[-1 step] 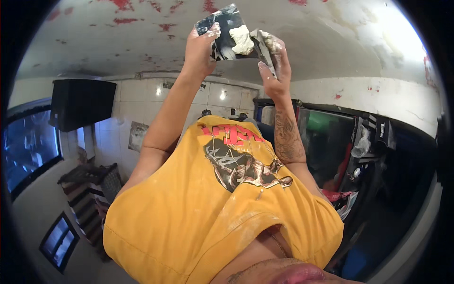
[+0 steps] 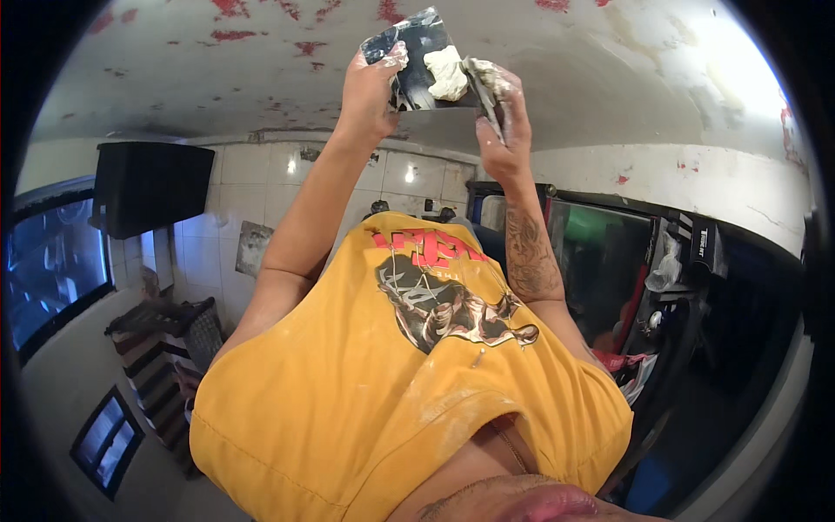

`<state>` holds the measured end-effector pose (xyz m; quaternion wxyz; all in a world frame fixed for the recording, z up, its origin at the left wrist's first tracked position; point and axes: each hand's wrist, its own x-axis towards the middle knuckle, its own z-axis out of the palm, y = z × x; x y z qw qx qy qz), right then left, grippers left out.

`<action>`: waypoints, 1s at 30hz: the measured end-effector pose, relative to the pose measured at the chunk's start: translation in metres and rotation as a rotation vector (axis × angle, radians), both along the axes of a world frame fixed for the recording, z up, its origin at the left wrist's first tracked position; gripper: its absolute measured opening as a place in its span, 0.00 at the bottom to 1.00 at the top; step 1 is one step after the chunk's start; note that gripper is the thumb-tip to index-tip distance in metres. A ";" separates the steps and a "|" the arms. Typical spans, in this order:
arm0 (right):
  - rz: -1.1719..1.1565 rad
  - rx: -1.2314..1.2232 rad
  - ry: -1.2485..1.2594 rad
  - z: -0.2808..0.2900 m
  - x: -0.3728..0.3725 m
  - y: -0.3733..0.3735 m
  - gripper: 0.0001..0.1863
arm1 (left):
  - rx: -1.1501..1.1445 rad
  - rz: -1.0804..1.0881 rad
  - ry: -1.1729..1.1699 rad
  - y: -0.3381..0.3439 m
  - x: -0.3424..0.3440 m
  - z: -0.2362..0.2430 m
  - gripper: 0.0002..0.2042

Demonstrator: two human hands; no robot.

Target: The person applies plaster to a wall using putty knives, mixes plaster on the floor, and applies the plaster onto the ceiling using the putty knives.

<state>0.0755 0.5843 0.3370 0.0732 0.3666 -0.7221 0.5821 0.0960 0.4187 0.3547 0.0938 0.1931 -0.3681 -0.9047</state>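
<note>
Both my arms are raised toward the top of the view. My left hand (image 2: pixel 370 91) is closed on the left edge of a flat dark board (image 2: pixel 416 74) smeared with white. A thick lump of off-white putty (image 2: pixel 446 73) sits on the board's right part. My right hand (image 2: pixel 509 117) grips a thin, flat, grey scraper (image 2: pixel 484 97), seen nearly edge-on beside the putty. Whether the scraper touches the board or the putty, I cannot tell. White smears cover the fingers of both hands.
A grey-white ceiling (image 2: pixel 261 78) with red patches spreads above my hands. At the left hangs a black box (image 2: pixel 152 190) near a window (image 2: pixel 56 252). Tiled wall (image 2: pixel 287 196) stands behind me. Dark-framed glass (image 2: pixel 600 252) and shelving with a plastic bag (image 2: pixel 665 261) are at right.
</note>
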 end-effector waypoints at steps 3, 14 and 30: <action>0.009 0.135 -0.076 -0.041 -0.008 0.005 0.29 | 0.044 0.069 0.027 -0.006 0.003 -0.010 0.07; -0.132 0.616 0.078 0.025 0.022 0.005 0.21 | -0.361 0.245 0.021 0.001 -0.003 -0.030 0.13; 0.066 0.262 -0.484 -0.005 0.004 0.061 0.23 | -0.182 0.254 0.110 -0.023 -0.030 -0.030 0.09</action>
